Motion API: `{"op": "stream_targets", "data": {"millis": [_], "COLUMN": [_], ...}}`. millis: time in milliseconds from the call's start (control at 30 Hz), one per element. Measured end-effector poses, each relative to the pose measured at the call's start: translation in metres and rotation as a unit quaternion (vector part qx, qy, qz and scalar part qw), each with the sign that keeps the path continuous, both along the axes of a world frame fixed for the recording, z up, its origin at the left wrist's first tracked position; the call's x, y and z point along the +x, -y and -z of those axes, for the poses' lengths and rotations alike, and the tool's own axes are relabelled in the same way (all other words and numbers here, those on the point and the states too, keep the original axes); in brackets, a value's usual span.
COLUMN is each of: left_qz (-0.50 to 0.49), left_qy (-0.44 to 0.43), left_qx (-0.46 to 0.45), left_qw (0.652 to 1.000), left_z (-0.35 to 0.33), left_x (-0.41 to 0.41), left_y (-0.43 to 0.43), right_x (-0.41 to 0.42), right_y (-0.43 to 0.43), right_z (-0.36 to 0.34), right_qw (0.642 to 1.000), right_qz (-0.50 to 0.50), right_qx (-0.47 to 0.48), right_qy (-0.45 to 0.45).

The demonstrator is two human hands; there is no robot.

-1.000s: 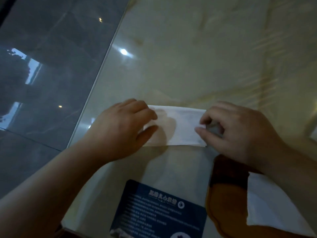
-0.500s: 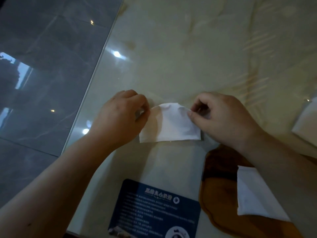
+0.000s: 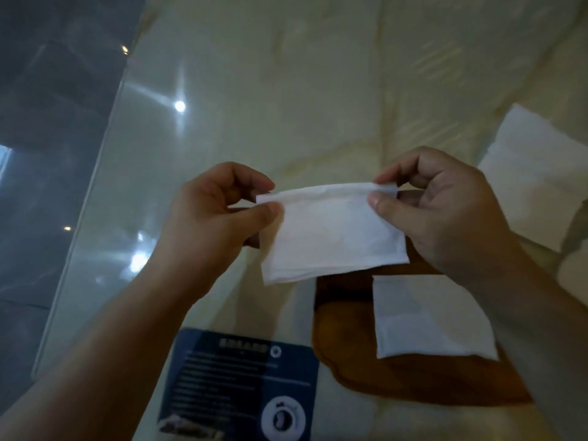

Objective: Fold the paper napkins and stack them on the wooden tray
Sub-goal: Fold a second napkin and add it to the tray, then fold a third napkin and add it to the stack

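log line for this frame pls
phase: carry folded napkin | left hand: pinching top-left corner | right hand: pinching top-right corner | napkin: off table | tray: one folded napkin already

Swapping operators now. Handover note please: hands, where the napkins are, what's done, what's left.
Left hand: pinching the top left corner of the folded napkin.
Right hand: pinching its top right corner. Napkin held in the air above the table.
Wooden tray: one folded napkin on tray.
Unfolded napkins lie at the right.
Done: one stacked, one folded.
Left: place the held one on the tray, then fold the rest.
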State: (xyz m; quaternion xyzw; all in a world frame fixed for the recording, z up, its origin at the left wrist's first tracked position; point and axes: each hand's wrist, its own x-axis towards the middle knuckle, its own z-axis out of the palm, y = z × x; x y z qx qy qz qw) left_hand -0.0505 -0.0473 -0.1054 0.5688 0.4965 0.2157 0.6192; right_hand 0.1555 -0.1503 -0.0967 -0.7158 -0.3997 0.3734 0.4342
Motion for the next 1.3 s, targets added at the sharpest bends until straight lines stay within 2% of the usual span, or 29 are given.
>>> {"op": "stream_targets", "data": {"millis": [200, 400, 600, 800, 900, 1033, 1167, 1300], "left_qz": [0.044, 0.105, 0.120, 0.136, 0.167, 0.211, 0.259, 0.317], "left_qy": [-0.049, -0.165, -0.184, -0.200, -0.220, -0.220, -0.242, -0.241], "left_qx": [-0.018, 0.042, 0.036, 0.060, 0.107, 0.257, 0.381, 0.450], "left_qw": [0.998, 0.980, 0.975, 0.968, 0.955, 0.917, 0.854, 0.800], "left_z": [-0.005, -0.002, 0.004, 0.008, 0.007, 0.005, 0.003, 0.001], "left_x": [0.038, 0.058, 0.065, 0.070, 0.074, 0.075, 0.084, 0.113], "left_y": [0.055, 0.089, 0.106, 0.114, 0.116, 0.110, 0.100, 0.084], "right_x": [0.036, 0.052, 0.056, 0.061, 0.064, 0.068, 0.078, 0.101], "right_y": [0.062, 0.104, 0.126, 0.138, 0.137, 0.136, 0.129, 0.116], "right_z": [-0.003, 0.008, 0.011, 0.015, 0.016, 0.016, 0.015, 0.014], "right_qw": [0.994, 0.992, 0.984, 0.986, 0.973, 0.935, 0.922, 0.909], "right_qz": [-0.002, -0.026, -0.052, -0.044, -0.067, -0.090, -0.098, -0.107], "right_qx": [-0.047, -0.060, -0.106, -0.096, -0.076, -0.056, -0.032, -0.055], "right_qy": [0.097, 0.104, 0.134, 0.127, 0.209, 0.337, 0.373, 0.399]}}
